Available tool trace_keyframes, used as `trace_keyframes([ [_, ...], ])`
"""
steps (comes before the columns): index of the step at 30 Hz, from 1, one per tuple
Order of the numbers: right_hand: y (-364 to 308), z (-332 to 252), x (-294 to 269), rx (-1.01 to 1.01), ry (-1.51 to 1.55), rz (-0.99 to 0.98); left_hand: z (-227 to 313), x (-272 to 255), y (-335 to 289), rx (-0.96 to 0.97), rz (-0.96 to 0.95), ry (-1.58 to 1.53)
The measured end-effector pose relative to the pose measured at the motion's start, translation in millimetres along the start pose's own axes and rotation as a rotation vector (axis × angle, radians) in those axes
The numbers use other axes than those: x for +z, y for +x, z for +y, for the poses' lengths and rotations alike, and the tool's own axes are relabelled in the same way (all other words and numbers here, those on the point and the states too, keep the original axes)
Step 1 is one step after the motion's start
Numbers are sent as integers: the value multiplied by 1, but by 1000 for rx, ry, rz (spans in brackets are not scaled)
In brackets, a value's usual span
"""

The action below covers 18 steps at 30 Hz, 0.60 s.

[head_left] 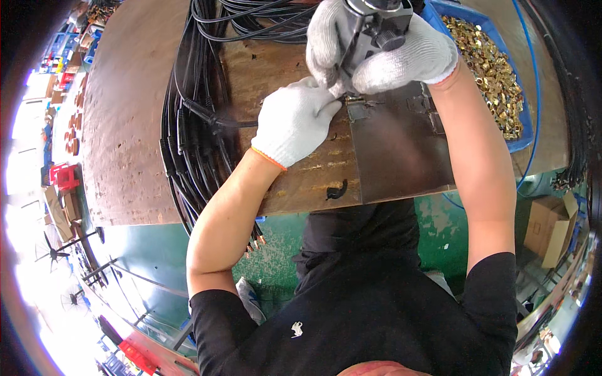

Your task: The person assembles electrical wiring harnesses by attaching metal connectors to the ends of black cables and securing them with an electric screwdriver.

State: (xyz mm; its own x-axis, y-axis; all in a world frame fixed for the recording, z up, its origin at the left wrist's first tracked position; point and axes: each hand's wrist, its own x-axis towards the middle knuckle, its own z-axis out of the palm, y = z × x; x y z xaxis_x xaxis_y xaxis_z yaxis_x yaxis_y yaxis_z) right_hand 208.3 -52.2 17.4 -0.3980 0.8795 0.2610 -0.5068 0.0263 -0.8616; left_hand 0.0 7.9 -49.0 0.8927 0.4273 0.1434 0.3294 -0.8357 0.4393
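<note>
The left grip (pixel 293 122), in a white glove, is curled closed on a black cable (pixel 237 124) that enters from its left, its fingertips pinched just under the grey-and-black device (pixel 380 34), probably to steady the cable there; the right grip (pixel 411 57) is wrapped around that device above the desk (pixel 125 125), its thumb across the near side, likely for firm control, though its far fingers are partly hidden; below lies a dark plate (pixel 401 153), perhaps there to spare the desktop; to the left, a bundle of cables (pixel 188 150) hangs over the near edge, which seems to keep lengths at hand; to the right, a blue bin (pixel 522 143) holds brass fittings (pixel 489 75), apparently within easy reach.
</note>
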Motion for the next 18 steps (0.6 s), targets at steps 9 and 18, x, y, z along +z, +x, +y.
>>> trace_keyframes([
  [9, -9, 26, 32, -323, -334, 518, -3, 5, 0, 46, 97, -55],
  [18, -13, 32, 35, -395, -424, 595, 0, 4, 1, 3, 54, -68],
])
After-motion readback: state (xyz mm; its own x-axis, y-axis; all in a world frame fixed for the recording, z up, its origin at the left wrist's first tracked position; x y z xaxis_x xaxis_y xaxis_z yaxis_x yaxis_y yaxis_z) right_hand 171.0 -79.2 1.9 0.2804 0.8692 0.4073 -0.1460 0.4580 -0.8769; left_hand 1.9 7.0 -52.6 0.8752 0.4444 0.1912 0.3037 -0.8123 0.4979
